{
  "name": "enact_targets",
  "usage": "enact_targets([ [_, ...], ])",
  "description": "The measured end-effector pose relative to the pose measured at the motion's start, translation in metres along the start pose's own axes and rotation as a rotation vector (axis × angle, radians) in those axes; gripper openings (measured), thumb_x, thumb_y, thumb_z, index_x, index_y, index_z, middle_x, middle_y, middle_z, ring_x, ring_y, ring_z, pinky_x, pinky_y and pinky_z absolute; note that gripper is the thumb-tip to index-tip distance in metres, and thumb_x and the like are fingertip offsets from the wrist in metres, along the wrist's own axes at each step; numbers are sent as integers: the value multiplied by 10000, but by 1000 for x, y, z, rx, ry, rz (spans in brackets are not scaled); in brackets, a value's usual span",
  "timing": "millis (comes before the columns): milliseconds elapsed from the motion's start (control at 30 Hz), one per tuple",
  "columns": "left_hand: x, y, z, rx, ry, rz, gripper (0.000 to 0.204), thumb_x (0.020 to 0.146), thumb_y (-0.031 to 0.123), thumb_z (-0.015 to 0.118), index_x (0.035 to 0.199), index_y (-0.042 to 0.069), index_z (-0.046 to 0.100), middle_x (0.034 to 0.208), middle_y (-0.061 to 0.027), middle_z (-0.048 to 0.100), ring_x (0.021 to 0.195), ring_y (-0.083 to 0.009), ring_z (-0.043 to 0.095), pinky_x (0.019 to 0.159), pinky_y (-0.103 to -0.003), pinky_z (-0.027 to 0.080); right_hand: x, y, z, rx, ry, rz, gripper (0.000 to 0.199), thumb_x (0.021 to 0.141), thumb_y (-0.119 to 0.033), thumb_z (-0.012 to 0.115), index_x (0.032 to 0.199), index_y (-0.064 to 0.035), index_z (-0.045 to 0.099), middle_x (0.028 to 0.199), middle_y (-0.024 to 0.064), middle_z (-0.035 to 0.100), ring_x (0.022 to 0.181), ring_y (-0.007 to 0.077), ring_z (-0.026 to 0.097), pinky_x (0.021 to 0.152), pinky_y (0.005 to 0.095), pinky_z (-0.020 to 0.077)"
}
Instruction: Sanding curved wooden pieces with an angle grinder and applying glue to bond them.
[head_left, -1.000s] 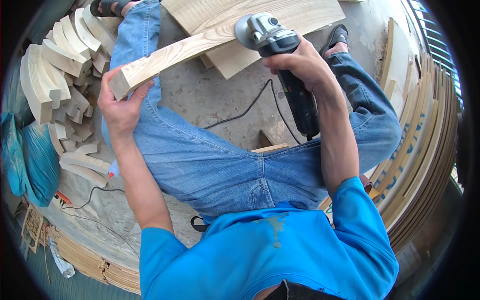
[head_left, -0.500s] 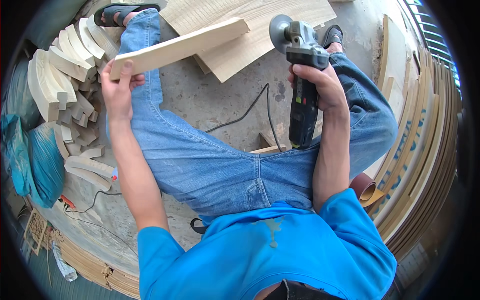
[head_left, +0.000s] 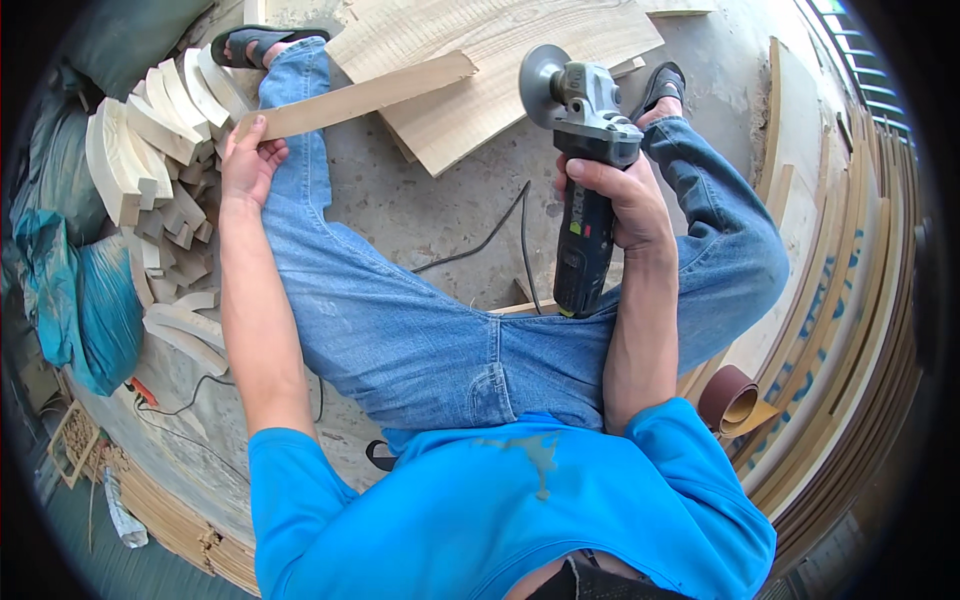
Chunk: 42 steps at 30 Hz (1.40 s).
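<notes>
Pinching the near end of a wood strip [head_left: 370, 96], at eleven o'clock, in the left grip [head_left: 250, 175]; clasping a grinder [head_left: 590, 138], at one, in the right grip [head_left: 625, 200]. Now keeping the disc [head_left: 540, 88] off the strip, turned to another face: probably pausing between passes.

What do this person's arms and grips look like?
Both arms have short, bright blue sleeves; below these they are bare, with no watch or cable showing on them. The left grip and right grip are human hands, ungloved.
</notes>
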<state>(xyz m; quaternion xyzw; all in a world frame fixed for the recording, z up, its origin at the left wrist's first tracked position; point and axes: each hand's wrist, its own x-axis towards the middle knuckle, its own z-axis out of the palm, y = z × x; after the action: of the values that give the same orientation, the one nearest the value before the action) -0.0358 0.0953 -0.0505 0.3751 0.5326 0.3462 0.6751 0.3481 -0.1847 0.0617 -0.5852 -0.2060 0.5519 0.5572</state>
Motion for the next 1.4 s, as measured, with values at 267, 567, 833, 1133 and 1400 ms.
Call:
enact_targets([
  [267,-8,4,7,-21,-2,-3,396,939,216,695,1249,86,484,1017,-91,586,807,-222,623,698,-353,551,-1,-3,2,84,9,-26,381,697,-63,824,1015,6,626,815,71,653,695,173,662,658,310,548],
  [567,-10,7,7,-17,46,-2,419,950,355,679,1225,77,527,1010,-88,568,816,-220,603,717,-356,532,2,-1,4,68,13,-28,401,710,-106,818,1039,11,621,807,94,673,698,174,670,649,303,552],
  [833,-20,4,28,77,93,112,446,934,415,636,1157,42,535,930,-116,641,727,-223,638,606,-358,553,7,3,1,78,28,-34,402,711,-104,818,1042,7,621,840,88,666,706,175,672,662,314,559],
  [1133,-39,-31,66,984,-187,430,549,744,130,800,1231,21,571,1114,-175,690,945,-333,688,840,-381,551,8,6,7,77,-1,-16,415,705,-121,830,1047,-4,626,869,90,668,726,181,674,678,323,566],
  [1400,-33,-50,80,1173,-263,604,535,728,177,846,1204,67,629,1053,-167,712,972,-348,676,826,-413,543,17,13,23,-20,-24,53,637,668,-10,816,1232,26,521,943,76,643,826,166,655,751,317,554],
])
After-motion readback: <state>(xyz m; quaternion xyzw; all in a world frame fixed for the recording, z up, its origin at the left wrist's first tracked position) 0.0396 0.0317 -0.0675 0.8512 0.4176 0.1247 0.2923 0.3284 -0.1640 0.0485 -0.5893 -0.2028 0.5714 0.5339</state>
